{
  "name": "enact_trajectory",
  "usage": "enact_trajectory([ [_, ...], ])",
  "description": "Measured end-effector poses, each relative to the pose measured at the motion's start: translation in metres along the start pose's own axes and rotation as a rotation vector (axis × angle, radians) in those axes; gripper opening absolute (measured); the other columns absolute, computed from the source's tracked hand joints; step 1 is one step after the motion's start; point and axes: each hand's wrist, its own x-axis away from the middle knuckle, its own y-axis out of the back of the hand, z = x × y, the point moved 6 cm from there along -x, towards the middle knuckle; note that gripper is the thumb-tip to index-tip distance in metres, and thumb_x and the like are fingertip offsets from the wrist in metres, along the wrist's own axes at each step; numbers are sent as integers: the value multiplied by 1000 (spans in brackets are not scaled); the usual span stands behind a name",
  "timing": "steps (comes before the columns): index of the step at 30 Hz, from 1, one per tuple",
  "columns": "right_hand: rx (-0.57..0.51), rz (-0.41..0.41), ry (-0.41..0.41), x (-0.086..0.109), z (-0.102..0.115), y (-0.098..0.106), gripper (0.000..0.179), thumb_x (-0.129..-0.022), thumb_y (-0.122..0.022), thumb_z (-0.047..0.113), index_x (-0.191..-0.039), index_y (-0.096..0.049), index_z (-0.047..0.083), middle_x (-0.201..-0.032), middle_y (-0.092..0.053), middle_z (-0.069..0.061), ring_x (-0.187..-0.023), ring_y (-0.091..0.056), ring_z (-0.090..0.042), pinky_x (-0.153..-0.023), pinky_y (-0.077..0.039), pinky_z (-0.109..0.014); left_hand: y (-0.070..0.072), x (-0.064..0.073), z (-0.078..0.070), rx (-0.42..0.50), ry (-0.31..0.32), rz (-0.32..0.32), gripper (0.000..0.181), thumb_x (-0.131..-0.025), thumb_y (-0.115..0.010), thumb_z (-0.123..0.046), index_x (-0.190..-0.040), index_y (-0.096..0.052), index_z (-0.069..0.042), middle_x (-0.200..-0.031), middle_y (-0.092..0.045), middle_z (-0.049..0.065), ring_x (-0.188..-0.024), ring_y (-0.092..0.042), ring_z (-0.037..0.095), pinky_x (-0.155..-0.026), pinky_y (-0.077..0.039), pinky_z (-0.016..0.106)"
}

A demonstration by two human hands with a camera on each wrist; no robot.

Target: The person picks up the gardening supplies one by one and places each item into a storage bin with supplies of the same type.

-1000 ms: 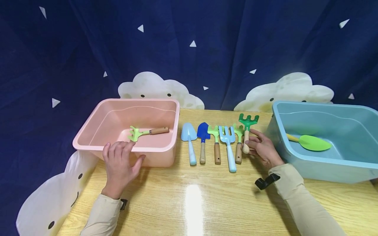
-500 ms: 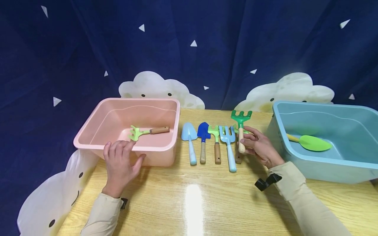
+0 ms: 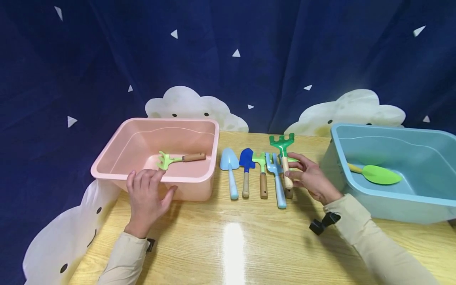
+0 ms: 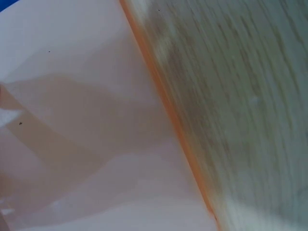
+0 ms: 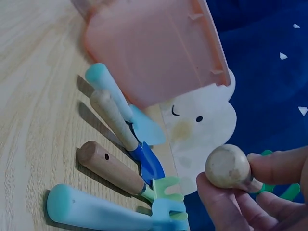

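My right hand (image 3: 313, 180) pinches the pale wooden handle of a green hand rake (image 3: 283, 152), lifted above the row of tools with its tines pointing away. In the right wrist view the round handle end (image 5: 227, 166) sits between thumb and fingers. Beneath it lies another light-green rake, mostly hidden, beside a light-blue hand fork (image 3: 279, 186). Further left lie a light-green rake (image 3: 263, 184), a blue trowel (image 3: 246, 160) and a light-blue trowel (image 3: 230, 162). My left hand (image 3: 147, 198) grips the front rim of a pink bin (image 3: 192, 189), fingers over it, thumb outside.
Inside the pink bin lies a light-green rake (image 3: 181, 159) with a brown handle. A blue bin (image 3: 395, 208) at the right holds a green trowel (image 3: 381, 175). Behind the wooden table (image 3: 192, 245) hangs a dark-blue curtain (image 3: 206, 59).
My right hand has carried the green hand rake leftward, from right of the tool row to above the light-blue fork's handle. My left hand stays on the pink bin's rim.
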Motion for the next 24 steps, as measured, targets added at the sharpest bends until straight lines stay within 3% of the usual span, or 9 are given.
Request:
enact_trajectory([
  [6,97,9,21,4,11,-5,71,-94,-59,5,-157,-26,13,-137,-50,-24,-83,-65,-2,-68,-54,-27,-1,0,-1,8,-7,-3,53,-79,-65,-39,-113,-60,0,-103,-59,19,-100,-48,39,-98,-28,59],
  [16,122,21,43,6,28,-14,71,-94,-57,2,-157,-26,13,-136,-49,-24,-86,-64,-8,-68,-54,-26,-3,1,0,11,-10,-4,53,-82,-64,-41,-115,-60,0,-104,-59,19,-101,-48,39,-98,-28,59],
  [24,190,62,99,6,56,-24,69,-94,-53,0,-156,-27,14,-138,-51,-26,-94,-65,-17,-72,-56,-27,-2,1,1,17,-3,-17,52,-83,-62,-41,-116,-60,-1,-105,-59,19,-102,-48,39,-98,-28,59],
])
